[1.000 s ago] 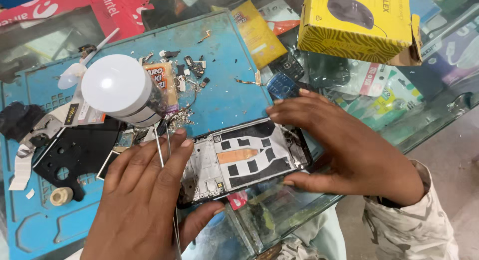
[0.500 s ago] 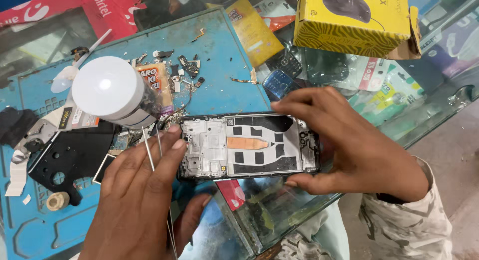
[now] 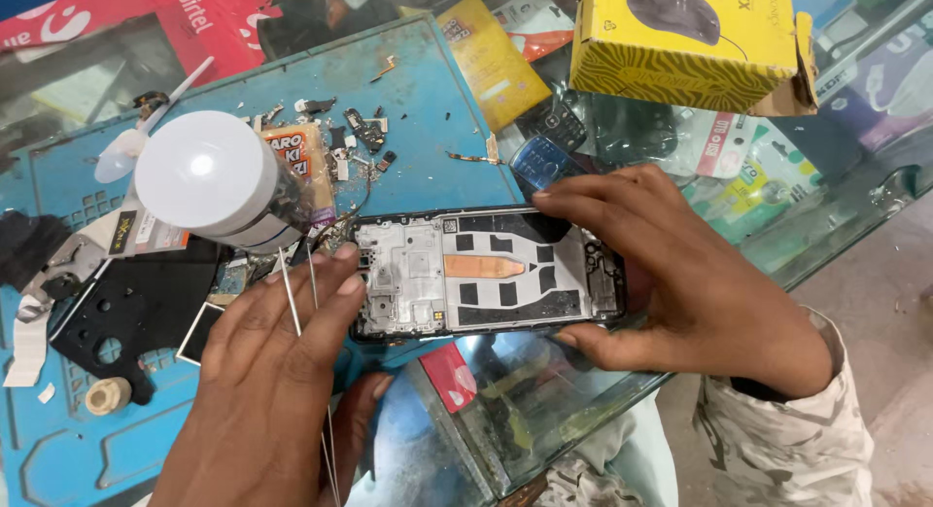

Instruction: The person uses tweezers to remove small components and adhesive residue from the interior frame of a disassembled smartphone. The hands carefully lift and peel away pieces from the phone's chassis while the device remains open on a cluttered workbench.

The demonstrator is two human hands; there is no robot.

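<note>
An opened phone frame (image 3: 486,274), black-edged with a silver inner plate, black pads and an orange strip, is held level above the front edge of the blue repair mat (image 3: 437,108). My left hand (image 3: 277,371) grips its left end and also holds thin metal tweezers (image 3: 296,303) between the fingers. My right hand (image 3: 680,274) clasps the right end, with fingers over the top edge and the thumb under the bottom edge.
A round white lamp head (image 3: 209,176) stands at the left of the mat. Small screws and phone parts (image 3: 350,133) lie scattered behind the frame. A black back cover (image 3: 126,313) lies at the left, a yellow box (image 3: 680,40) at the back right, on a glass counter (image 3: 525,410).
The phone frame has been turned from tilted to level and lifted a little toward me. Both hands shifted with it and kept their grip.
</note>
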